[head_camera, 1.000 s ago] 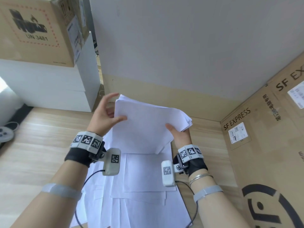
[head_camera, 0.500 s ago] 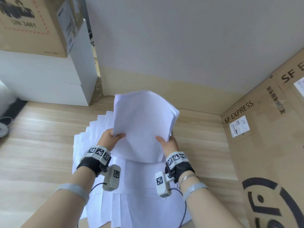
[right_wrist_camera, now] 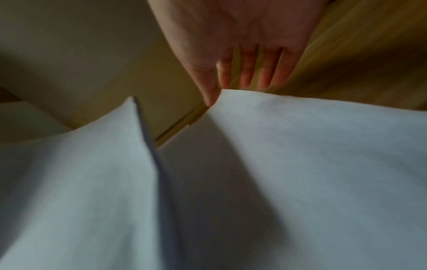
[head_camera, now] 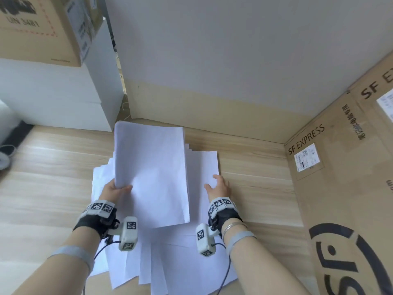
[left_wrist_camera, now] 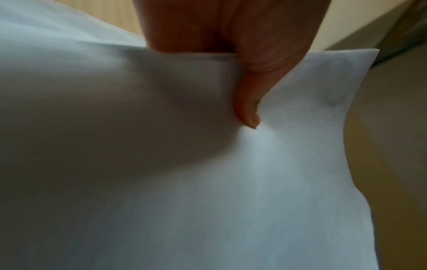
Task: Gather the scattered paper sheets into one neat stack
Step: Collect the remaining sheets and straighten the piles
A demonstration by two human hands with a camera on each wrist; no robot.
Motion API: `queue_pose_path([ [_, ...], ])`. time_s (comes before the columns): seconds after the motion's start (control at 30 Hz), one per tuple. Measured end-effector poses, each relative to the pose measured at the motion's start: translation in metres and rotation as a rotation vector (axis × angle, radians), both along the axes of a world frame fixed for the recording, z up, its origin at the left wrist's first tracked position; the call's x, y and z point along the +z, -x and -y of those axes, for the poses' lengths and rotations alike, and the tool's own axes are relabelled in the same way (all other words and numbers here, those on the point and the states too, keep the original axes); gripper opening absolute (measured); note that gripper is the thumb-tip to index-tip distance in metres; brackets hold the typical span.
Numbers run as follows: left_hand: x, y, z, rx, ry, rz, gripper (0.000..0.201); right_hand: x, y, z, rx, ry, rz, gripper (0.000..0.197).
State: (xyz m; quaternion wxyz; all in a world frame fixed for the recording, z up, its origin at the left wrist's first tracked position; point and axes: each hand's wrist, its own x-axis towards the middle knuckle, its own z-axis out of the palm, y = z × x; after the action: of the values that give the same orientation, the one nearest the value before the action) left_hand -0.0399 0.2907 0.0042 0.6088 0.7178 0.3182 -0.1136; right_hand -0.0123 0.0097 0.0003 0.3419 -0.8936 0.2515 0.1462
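Note:
A bundle of white paper sheets [head_camera: 152, 175] is held up over the wooden floor [head_camera: 49, 173], its left edge pinched by my left hand [head_camera: 116, 189]. In the left wrist view the thumb [left_wrist_camera: 248, 102] presses on top of the bundle [left_wrist_camera: 208, 182]. My right hand [head_camera: 219, 186] is off the bundle, fingers straight, at the right edge of a loose sheet [head_camera: 203, 167] lying on the floor. In the right wrist view its fingers [right_wrist_camera: 247, 73] reach past that sheet's far edge [right_wrist_camera: 300, 146]. More scattered sheets [head_camera: 170, 258] lie fanned out below and to the left.
A large SF Express cardboard box [head_camera: 344, 188] stands close on the right. White cabinets [head_camera: 53, 96] with a cardboard box [head_camera: 40, 26] on top stand at the back left. The wall [head_camera: 212, 60] is just behind the papers. Bare floor lies to the left.
My right hand let go of the bundle and moved right onto a loose sheet on the floor. The left hand now holds the bundle alone, lower and tilted flatter.

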Motion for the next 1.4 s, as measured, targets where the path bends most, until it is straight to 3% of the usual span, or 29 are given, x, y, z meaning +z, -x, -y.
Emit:
queue_pose_path([
  [0.07, -0.007, 0.009, -0.01, 0.048, 0.005, -0.02, 0.021, -0.008, 0.009, 0.011, -0.053, 0.078, -0.091, 0.065],
  [0.13, -0.01, 0.017, -0.016, 0.085, 0.021, -0.034, 0.022, -0.014, 0.015, 0.016, -0.07, 0.035, -0.153, 0.075],
  [0.2, -0.012, 0.024, -0.019, 0.114, 0.037, -0.044, 0.022, -0.02, 0.019, 0.018, -0.058, 0.005, -0.152, 0.062],
  [0.3, -0.014, 0.031, -0.022, 0.135, 0.056, -0.045, 0.021, -0.018, 0.022, 0.022, -0.026, 0.024, -0.091, 0.014],
  [0.33, -0.015, 0.032, -0.024, 0.134, 0.057, -0.047, 0.021, -0.016, 0.023, 0.023, -0.018, 0.014, -0.085, 0.008],
  [0.53, -0.024, 0.032, -0.032, 0.095, 0.069, -0.108, 0.022, -0.016, 0.031, 0.005, -0.046, -0.06, -0.169, 0.016],
  [0.63, -0.024, 0.029, -0.037, 0.059, 0.076, -0.12, 0.022, -0.023, 0.034, -0.003, -0.128, -0.072, -0.152, 0.035],
  [0.7, -0.024, 0.026, -0.042, 0.043, 0.097, -0.107, 0.022, -0.02, 0.037, -0.009, -0.146, -0.085, -0.163, 0.02],
  [0.73, -0.024, 0.026, -0.044, 0.037, 0.103, -0.098, 0.021, -0.019, 0.039, -0.011, -0.158, -0.097, -0.147, 0.013],
  [0.83, -0.021, 0.025, -0.05, 0.033, 0.123, -0.089, 0.012, -0.017, 0.044, -0.014, -0.26, -0.13, -0.075, 0.029],
  [0.97, -0.028, 0.021, -0.062, 0.067, 0.125, -0.11, 0.017, -0.009, 0.047, -0.005, -0.245, -0.138, -0.086, 0.03],
  [1.07, -0.033, 0.019, -0.068, 0.102, 0.146, -0.105, 0.015, 0.004, 0.046, 0.013, -0.294, -0.131, 0.037, 0.025],
  [1.13, -0.032, 0.018, -0.07, 0.105, 0.136, -0.098, 0.016, 0.012, 0.043, 0.025, -0.352, -0.143, 0.13, 0.01],
  [1.2, -0.031, 0.018, -0.071, 0.115, 0.133, -0.094, 0.019, 0.016, 0.036, 0.038, -0.415, -0.157, 0.229, 0.015],
  [1.33, -0.034, 0.016, -0.073, 0.114, 0.144, -0.104, 0.017, 0.031, 0.023, 0.039, -0.411, -0.168, 0.332, 0.003],
  [1.4, -0.033, 0.014, -0.072, 0.103, 0.141, -0.108, 0.017, 0.038, 0.016, 0.028, -0.39, -0.195, 0.371, 0.015],
])
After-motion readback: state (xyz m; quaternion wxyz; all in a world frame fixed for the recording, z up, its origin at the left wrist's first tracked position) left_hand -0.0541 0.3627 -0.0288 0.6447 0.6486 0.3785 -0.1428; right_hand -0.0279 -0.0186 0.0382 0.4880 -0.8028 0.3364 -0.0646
